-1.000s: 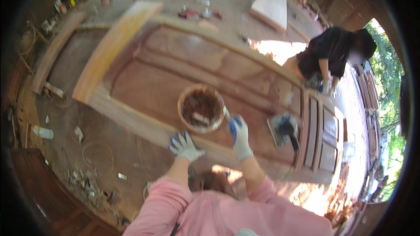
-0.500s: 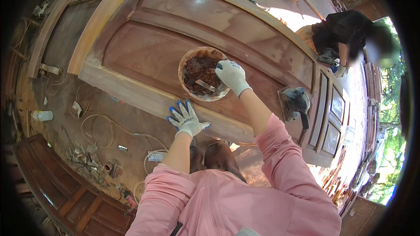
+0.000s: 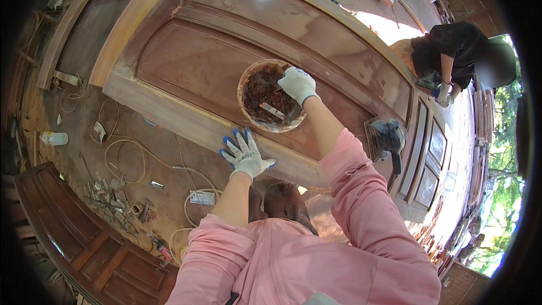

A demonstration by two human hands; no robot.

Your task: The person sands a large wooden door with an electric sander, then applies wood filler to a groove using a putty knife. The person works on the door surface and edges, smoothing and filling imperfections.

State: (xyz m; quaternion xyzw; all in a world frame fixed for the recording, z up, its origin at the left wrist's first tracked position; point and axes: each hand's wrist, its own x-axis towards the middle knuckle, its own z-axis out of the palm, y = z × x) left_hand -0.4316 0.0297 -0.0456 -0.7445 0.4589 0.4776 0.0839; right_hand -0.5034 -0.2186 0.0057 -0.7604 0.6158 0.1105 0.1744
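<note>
A round bucket (image 3: 248, 114) with a pale, smeared rim stands on a large brown wooden panel door (image 3: 197, 59). Dark reddish-brown stuff coats its inside, and a short flat pale strip (image 3: 272, 110) lies in it. My right hand (image 3: 297, 85), in a white glove, is closed over the far right part of the bucket's opening. Whatever its fingers hold is hidden beneath the glove. My left hand (image 3: 246, 153), gloved in white with blue fingertips, rests open with spread fingers on the door's near edge, just below the bucket.
A power sander (image 3: 387, 138) sits on the door to the right. Beyond the door's right end a person in dark clothes (image 3: 451, 51) bends over a tool. Hoses (image 3: 144, 158) and scraps (image 3: 116, 195) lie on the floor at left; another brown door (image 3: 84, 243) is at lower left.
My right hand has moved slightly farther away and inward over the bucket. My left hand keeps its place on the door edge while the view has shifted a little.
</note>
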